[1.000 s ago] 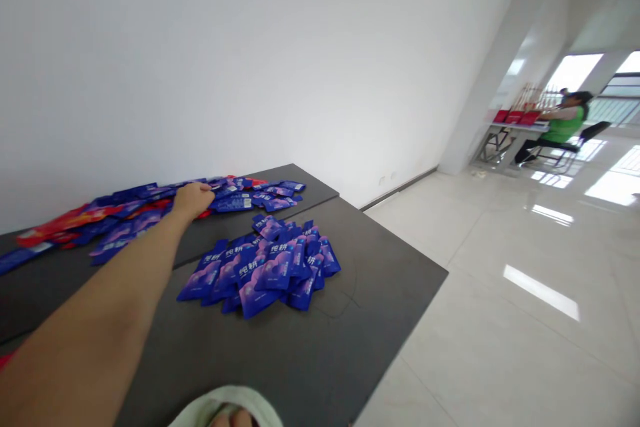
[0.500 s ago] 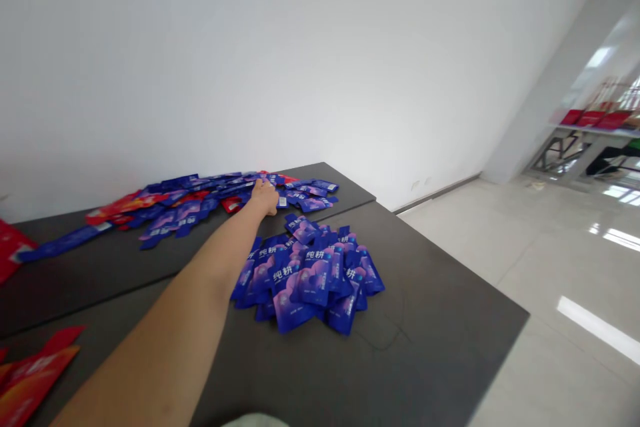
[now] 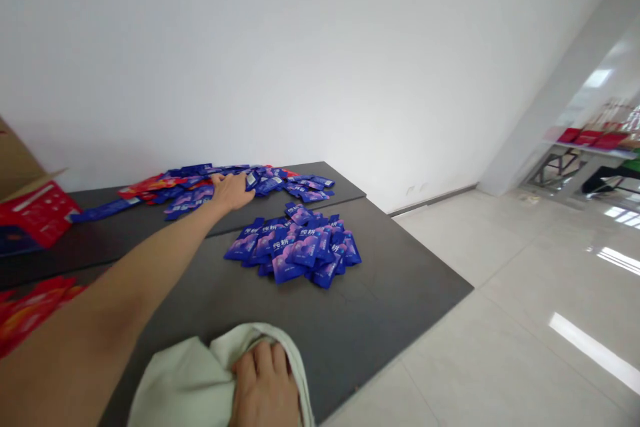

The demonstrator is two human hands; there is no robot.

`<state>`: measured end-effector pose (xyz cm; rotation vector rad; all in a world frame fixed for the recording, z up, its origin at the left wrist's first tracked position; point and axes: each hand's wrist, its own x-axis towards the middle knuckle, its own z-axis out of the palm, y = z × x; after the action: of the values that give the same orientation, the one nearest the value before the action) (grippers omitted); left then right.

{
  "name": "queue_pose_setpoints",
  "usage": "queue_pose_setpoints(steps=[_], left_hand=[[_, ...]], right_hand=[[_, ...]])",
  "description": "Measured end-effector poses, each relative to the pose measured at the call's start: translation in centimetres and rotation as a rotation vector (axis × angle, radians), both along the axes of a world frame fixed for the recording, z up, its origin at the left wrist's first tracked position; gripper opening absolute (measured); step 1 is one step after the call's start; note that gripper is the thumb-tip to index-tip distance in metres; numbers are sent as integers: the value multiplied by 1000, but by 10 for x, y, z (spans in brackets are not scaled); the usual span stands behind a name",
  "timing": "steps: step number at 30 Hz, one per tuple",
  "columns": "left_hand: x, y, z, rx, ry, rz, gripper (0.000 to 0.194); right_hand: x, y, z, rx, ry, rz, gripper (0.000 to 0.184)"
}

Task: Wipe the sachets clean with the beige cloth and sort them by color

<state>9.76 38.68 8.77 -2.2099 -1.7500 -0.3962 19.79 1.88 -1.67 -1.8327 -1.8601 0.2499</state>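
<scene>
My left arm reaches far across the dark table (image 3: 400, 280). My left hand (image 3: 231, 191) lies on the far pile of blue and red packets (image 3: 190, 185), thumb apart and fingers laid over the blue ones. A nearer heap of blue packets (image 3: 295, 243) sits just right of that forearm, untouched. At the bottom edge my right hand (image 3: 263, 383) is closed on a pale green cloth bag (image 3: 180, 380) that rests on the table's near edge.
Red packets (image 3: 30, 310) lie at the left edge. A cardboard box with a red carton (image 3: 35, 213) stands at the back left. A white wall runs behind the table. Glossy tiled floor (image 3: 525, 293) opens to the right, with another table (image 3: 590, 143) far off.
My head has tilted down and left, so the box and my right hand on the bag have come into view. My left hand has slid left along the far pile.
</scene>
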Motion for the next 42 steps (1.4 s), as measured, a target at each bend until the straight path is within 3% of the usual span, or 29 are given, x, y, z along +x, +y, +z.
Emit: queue_pose_setpoints(steps=[2,5,8,11,15,18,21,25,31,37,42], left_hand=[[-16,-24,15,21,-64,34,49],[-37,-69,31,59,-179,57,51],[-50,-118,34,61,-184,63,47],[-59,-161,22,-87,6,62,44],[-72,-198,-11,-278,262,-6,50],[-83,-214,-33,-332,274,8,56],[-93,-223,-44,-320,235,42,54],[-102,-226,-53,-258,159,-115,50],[-111,-214,-67,-446,-145,-182,73],[-108,-231,-64,-522,-252,-206,65],[-102,-272,-56,-272,-283,-230,60]], right_hand=[[4,-4,11,-27,76,37,55],[10,-7,20,1,115,47,45],[12,-8,21,50,82,45,39],[12,-9,22,79,36,45,35],[11,-11,22,107,-36,24,36],[9,-12,22,124,-67,-18,37],[7,-13,21,123,-77,-49,40],[6,-15,19,130,-62,-61,44],[6,-16,22,119,-49,-92,41],[6,-16,24,91,-79,-86,43],[7,-14,22,99,-96,-79,43]])
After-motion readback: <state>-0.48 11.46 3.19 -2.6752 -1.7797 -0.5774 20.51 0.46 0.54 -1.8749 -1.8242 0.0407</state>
